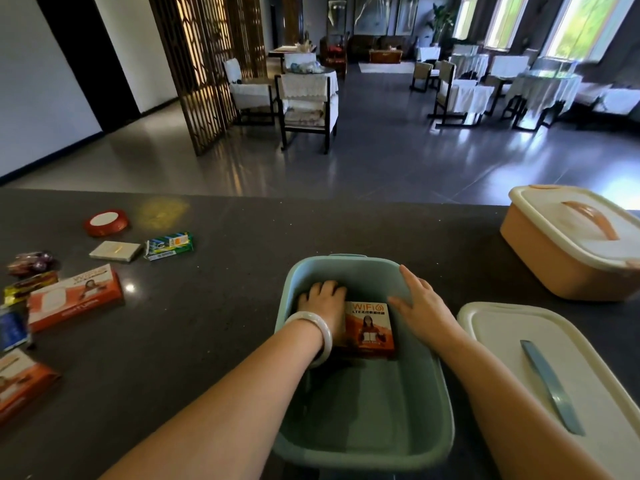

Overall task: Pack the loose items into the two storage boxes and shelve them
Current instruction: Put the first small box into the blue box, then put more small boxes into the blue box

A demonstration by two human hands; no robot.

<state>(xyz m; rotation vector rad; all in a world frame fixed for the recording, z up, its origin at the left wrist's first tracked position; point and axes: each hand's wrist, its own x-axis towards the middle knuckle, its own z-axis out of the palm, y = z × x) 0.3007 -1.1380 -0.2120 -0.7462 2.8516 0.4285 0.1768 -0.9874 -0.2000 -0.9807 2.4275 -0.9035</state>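
Observation:
An open green storage box (433,441) stands on the dark counter in front of me. Both my hands are inside it. My left hand (323,301), with a pale bangle on the wrist, presses on the left edge of an orange WiFi box (372,329) lying on the bottom. My right hand (420,304) rests flat with fingers spread just right of that box. The green box's white lid (512,344) lies to the right. A closed peach storage box (554,258) stands at the far right.
Loose items lie on the counter's left: a red ribbon roll (106,222), a pale flat packet (115,251), a green packet (169,245), two orange WiFi boxes (74,297) (20,384), wrapped snacks (29,263) and a blue packet (12,327). Beyond the counter are chairs and tables.

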